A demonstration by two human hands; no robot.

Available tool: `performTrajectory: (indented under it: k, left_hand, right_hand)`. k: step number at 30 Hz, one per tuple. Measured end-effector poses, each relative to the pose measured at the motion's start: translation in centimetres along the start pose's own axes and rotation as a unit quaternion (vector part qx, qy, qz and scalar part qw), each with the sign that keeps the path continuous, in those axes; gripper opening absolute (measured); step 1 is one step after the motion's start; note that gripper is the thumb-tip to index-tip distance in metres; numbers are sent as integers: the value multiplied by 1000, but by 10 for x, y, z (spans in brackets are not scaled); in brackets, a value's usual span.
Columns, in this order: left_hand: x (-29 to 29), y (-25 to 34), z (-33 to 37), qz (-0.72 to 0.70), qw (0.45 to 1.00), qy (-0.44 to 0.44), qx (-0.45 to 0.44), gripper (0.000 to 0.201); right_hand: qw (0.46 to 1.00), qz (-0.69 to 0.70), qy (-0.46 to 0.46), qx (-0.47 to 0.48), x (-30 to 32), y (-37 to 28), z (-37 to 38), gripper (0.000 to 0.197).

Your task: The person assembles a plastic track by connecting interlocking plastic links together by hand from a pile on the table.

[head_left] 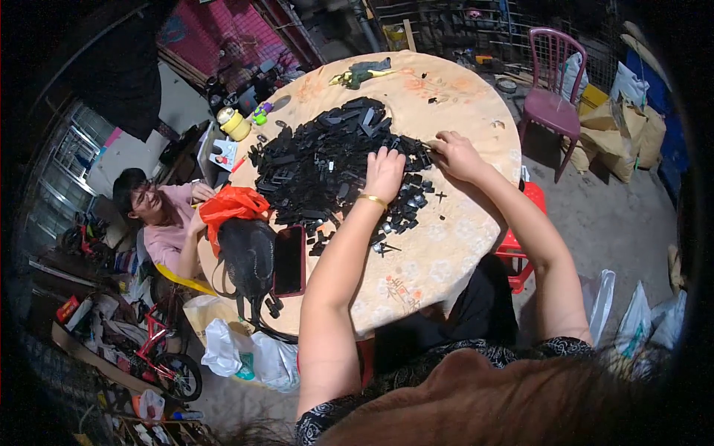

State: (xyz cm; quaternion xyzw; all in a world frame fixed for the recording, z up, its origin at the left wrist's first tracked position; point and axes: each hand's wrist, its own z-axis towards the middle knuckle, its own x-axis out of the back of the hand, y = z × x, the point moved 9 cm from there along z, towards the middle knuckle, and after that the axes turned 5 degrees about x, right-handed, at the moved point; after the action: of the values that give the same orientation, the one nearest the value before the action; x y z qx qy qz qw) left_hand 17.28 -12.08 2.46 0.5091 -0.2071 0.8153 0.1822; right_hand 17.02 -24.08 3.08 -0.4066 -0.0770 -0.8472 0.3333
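A wide heap of small black plastic pieces (320,160) covers the middle of a round table. My left hand (385,175), with a gold bangle at the wrist, lies over the heap's right part, fingers stretched forward and touching the pieces. Close by on the right, my right hand (457,156) is at the heap's edge, its fingers curled in toward the thumb. Whatever sits between those fingertips is too small to make out. Several loose black pieces (384,248) lie scattered on the near side of the heap.
The table (446,253) has a pale flowered cover. Near its left edge are an orange plastic bag (230,204), a black bag (248,256) and a phone (289,260). A person in pink (167,227) sits there. A purple chair (552,108) and red stool (524,223) stand right.
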Motion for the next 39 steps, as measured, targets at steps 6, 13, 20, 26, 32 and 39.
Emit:
performTrajectory:
  k: [6,13,20,26,32,39]
  left_hand:
    - [63,-20,-28,-212,952,221,5,22]
    - [28,-37,-81,-734,617,-7,283,25]
    - [7,-6,-115,-893,327,-134,278,39]
    - [6,4,-117,-914,267,-152,266,37]
    - [33,-14,-111,-717,651,-36,247,26]
    - [16,-15,-120,-792,535,-93,278,23]
  right_hand:
    - [999,30,-18,-10,14,-22,-2,15]
    - [995,34,-93,-20,-23,-42,-23,14]
    - [997,59,-44,-7,1,-64,-15,10]
    - [988,147,35,-10,13,-75,-12,10]
    - [983,177,15,-34,2,-75,-16,10]
    - [959,271,79,23,34,-130,-14,14]
